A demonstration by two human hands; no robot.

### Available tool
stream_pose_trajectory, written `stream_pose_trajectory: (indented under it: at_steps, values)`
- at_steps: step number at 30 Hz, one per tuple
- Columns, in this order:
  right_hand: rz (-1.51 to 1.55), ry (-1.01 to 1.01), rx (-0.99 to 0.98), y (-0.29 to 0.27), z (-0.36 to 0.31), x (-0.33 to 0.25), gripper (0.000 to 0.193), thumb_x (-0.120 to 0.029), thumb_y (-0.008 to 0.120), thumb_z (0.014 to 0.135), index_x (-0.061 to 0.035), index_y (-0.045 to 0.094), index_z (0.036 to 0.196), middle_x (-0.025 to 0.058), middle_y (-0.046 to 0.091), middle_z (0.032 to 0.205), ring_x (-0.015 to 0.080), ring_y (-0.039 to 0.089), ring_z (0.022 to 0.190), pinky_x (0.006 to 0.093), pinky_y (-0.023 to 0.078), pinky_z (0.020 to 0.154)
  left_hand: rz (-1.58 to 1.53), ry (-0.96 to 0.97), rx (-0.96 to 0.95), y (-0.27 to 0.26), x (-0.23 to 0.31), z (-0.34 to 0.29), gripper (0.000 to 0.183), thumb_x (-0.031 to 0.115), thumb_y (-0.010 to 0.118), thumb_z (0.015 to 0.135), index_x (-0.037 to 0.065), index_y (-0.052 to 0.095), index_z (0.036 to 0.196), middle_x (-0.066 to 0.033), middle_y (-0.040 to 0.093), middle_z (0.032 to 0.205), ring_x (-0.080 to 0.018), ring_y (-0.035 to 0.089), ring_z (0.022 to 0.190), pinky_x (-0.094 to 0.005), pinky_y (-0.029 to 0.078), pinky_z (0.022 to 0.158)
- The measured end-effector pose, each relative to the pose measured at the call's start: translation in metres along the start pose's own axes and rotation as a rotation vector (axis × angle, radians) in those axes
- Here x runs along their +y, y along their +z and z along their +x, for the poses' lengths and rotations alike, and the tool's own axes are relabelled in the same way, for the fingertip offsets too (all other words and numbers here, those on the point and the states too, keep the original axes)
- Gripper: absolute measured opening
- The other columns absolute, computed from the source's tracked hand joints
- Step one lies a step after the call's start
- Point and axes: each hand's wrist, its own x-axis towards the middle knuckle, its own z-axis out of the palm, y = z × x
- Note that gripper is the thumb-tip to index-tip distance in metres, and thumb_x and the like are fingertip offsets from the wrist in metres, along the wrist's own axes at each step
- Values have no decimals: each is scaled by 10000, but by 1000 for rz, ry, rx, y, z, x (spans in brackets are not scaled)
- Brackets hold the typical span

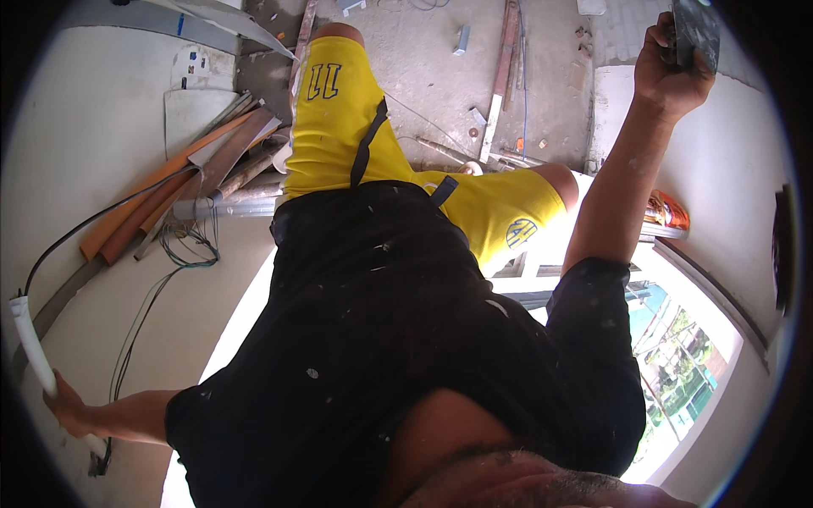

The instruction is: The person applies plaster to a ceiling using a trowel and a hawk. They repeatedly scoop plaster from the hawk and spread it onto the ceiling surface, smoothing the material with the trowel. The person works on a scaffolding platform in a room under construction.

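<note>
At the far left, my left hand (69,408) is closed around a white pipe (32,345) that runs along the wall. A black cable comes out of the pipe's upper end. My right hand (673,76) is raised at the upper right, its fingers wrapped round the handle of a dark, flat-bladed trowel (699,38). The trowel is close to the pale wall on the right, but I cannot tell whether it touches it. The picture's edge cuts off part of its blade.
Wooden boards (161,207) and pipes lean at the left, with tangled cables (190,241) beside them. A long timber strip (500,85) and small debris lie on the concrete floor (406,68). An orange-red packet (669,212) sits at the right by a bright window opening (677,356).
</note>
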Motion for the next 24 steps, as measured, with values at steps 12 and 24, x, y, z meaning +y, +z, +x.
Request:
stream_pose_trajectory:
  at_steps: [12, 24]
  values:
    - [263, 187, -146, -70, 45, 30, 500, -189, 618, 773, 16, 622, 1229, 196, 689, 1136, 356, 659, 964, 368, 501, 735, 79, 11, 11, -15, 4, -5, 686, 773, 584, 819, 382, 599, 1382, 33, 704, 1282, -271, 669, 1175, -502, 478, 980]
    - [289, 283, -280, 11, 73, 109, 522, -193, 588, 789, 15, 612, 1268, 198, 688, 1157, 381, 665, 989, 384, 504, 750, 54, 34, 44, 11, -14, 9, 709, 781, 601, 808, 350, 614, 1372, -8, 722, 1244, -287, 689, 1133, -473, 522, 936]
